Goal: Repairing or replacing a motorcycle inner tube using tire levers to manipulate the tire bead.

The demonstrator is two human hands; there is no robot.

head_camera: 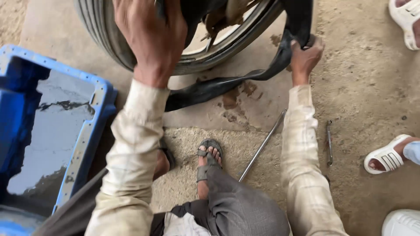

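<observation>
Inner tube [218, 85], black and slack, hangs out of the tyre [109, 35] onto the concrete. A blue tub of water [94, 118] sits far left. The left hand [151, 37] clamps over the tyre, steadying the wheel; the right hand [305, 57] grips the tube, drawing it clear. 2 tools lie rightward: a tyre lever [262, 146] and a spanner [329, 142].

black inner tube [210, 87] and tyre [103, 30]; silver rim [227, 43]. blue tub [94, 113] on the left holds grey water. pale checked sleeves [302, 153], grey trousers [245, 205], grey sandal [208, 159]. white striped slipper [387, 155] far right.
</observation>
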